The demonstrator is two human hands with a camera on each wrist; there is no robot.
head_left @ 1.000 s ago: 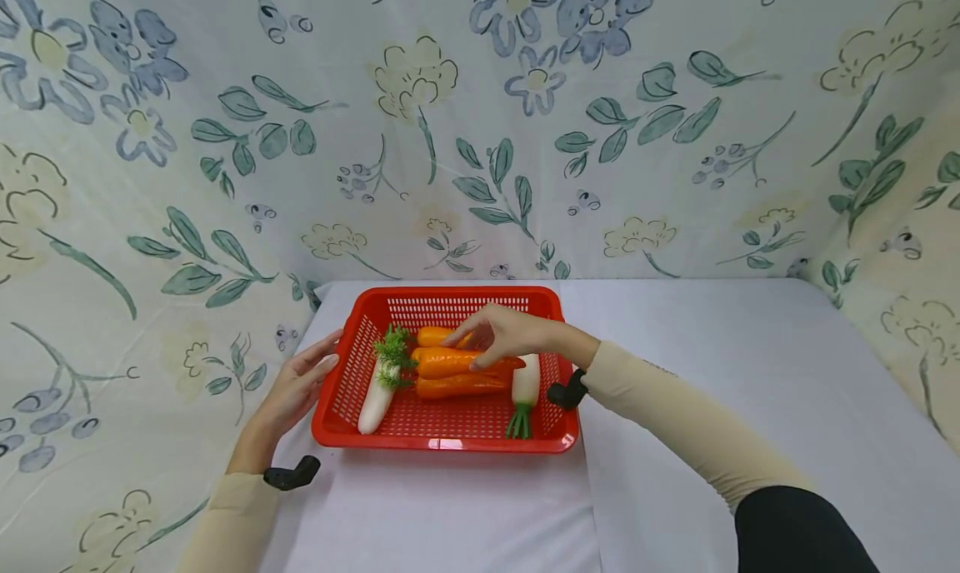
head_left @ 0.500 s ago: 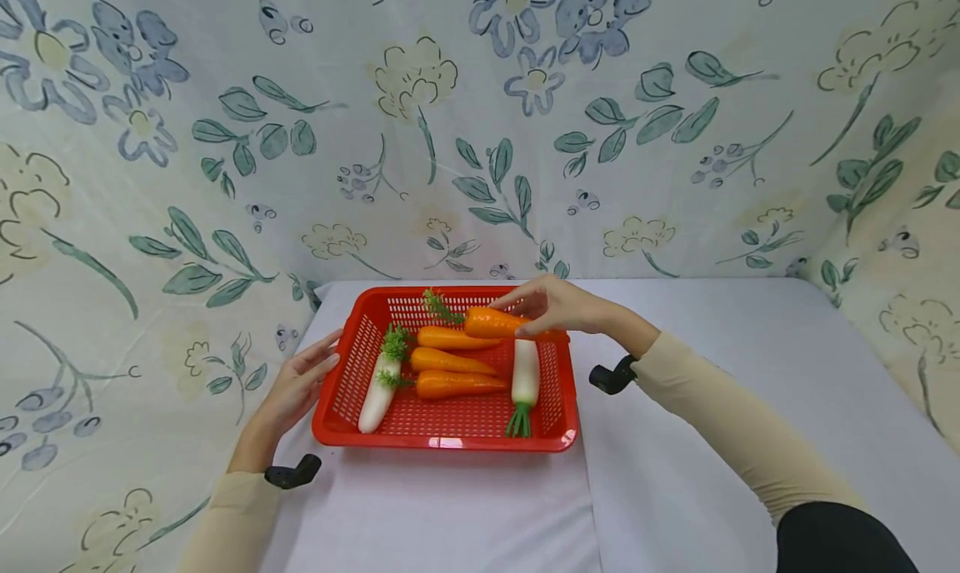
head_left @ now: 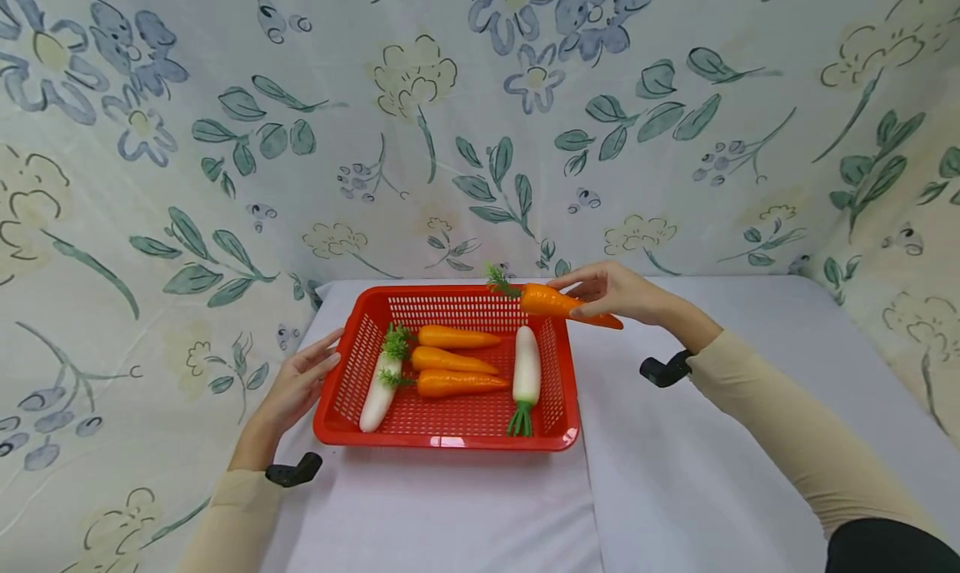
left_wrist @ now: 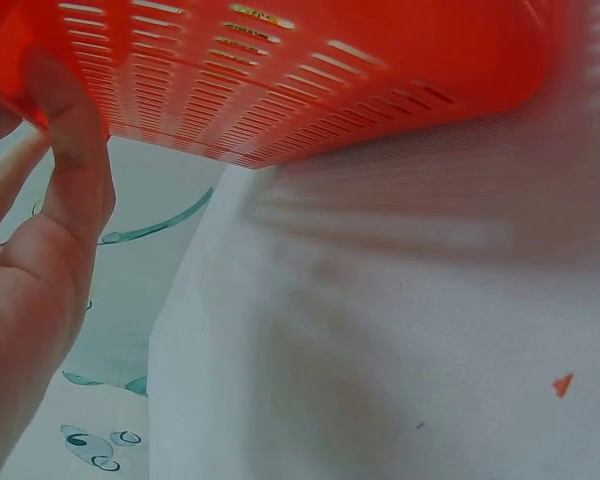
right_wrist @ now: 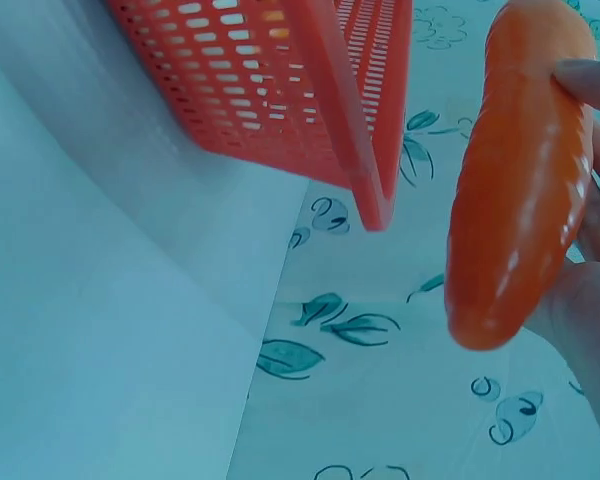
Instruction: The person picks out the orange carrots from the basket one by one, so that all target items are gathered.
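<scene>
My right hand (head_left: 611, 294) pinches an orange carrot (head_left: 547, 301) with a green leafy top between thumb and fingers. The carrot hangs over the back right corner of the red basket (head_left: 442, 441), and its tip points right, past the rim. In the right wrist view the carrot (right_wrist: 525, 170) is apart from the basket wall. My left hand (head_left: 296, 381) touches the basket's left rim with fairly straight fingers; the left wrist view has its thumb (left_wrist: 70, 130) against the outer wall. Inside lie several more carrots (head_left: 453, 360), a white radish (head_left: 378, 394) at left and another white radish (head_left: 527, 365) at right.
The basket stands on a white-covered table (head_left: 697, 373), whose surface extends to the right. A floral cloth (head_left: 480, 140) hangs behind and at both sides. A small orange-red scrap (left_wrist: 563, 384) shows on the white cloth in the left wrist view.
My right hand has lifted one carrot out of the basket and carried it right and up to the back right rim. My left hand has stayed at the left rim.
</scene>
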